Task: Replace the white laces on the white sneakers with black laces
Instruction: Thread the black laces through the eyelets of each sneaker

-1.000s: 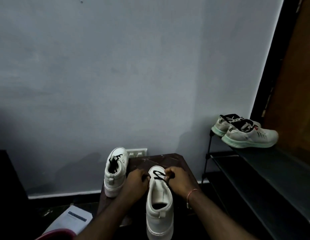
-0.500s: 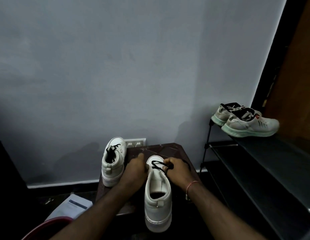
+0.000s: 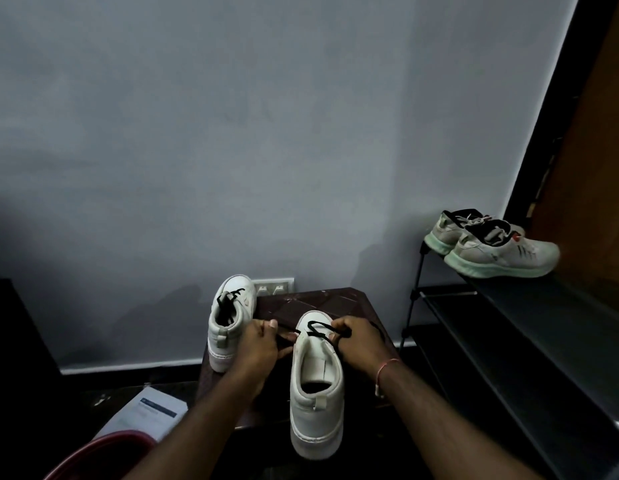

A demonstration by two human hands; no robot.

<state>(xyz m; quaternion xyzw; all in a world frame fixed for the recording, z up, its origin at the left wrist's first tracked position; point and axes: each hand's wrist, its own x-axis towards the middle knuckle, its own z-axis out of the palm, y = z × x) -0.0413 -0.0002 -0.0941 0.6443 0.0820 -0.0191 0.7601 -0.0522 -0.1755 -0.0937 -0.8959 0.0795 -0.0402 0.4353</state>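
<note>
Two white sneakers stand on a small dark table, heels toward me. The near sneaker has a black lace threaded across its lowest eyelets near the toe. My right hand pinches the lace's right side beside the toe. My left hand grips the lace's left end, pulled out to the left of the shoe. The far left sneaker carries a black lace through its eyelets and stands untouched.
A grey wall with a white socket plate rises behind the table. A dark shoe rack at right holds a pair of grey running shoes. Papers and a red tub rim lie at lower left.
My left hand has slid left off the toe, drawing the lace end out sideways. My right hand keeps its pinch on the lace. The view has tilted slightly.
</note>
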